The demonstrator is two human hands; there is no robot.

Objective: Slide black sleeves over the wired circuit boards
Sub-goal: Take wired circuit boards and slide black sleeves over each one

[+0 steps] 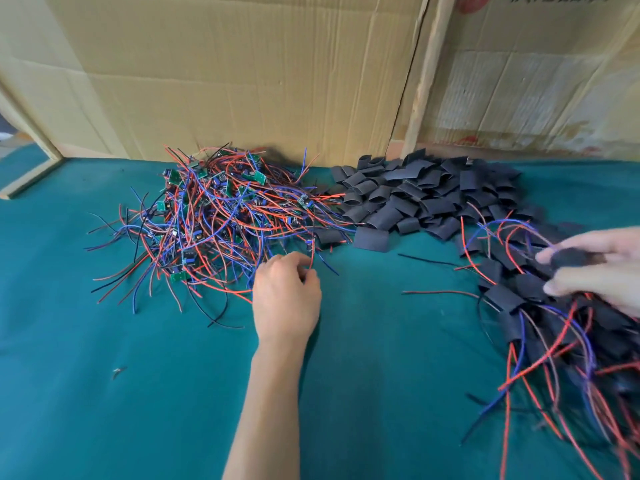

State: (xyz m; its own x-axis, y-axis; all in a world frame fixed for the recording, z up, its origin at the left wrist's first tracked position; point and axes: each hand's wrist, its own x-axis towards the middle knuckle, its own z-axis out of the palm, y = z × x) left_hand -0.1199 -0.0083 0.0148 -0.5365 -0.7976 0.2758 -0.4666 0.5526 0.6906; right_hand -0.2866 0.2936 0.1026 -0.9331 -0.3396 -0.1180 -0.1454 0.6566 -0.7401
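Red printing marks the upper right of the cardboard backdrop (519, 81), cropped and too faint to read. On a table draped in green cloth (381, 341), a person sorts parts between three heaps. At back left lies a tangle of wired circuit boards (214, 216): small green boards trailing thin red, blue and black leads that splay in every direction, with no common axis. Just to its right, touching its fringe, sits a pile of loose black sleeves (426, 195), short flattened tubes lying at all angles against the cardboard. Along the right edge, a third heap of sleeved boards (554, 327) fans its wires mostly toward the near edge of the table. The left hand (285, 292) rests at the near edge of the tangle, fingers curled and pinching a red wire (312, 261) that runs up to a small board. The right hand (599, 268), blurred, grips a dark sleeved piece (571, 258) between thumb and fingers above the finished heap.
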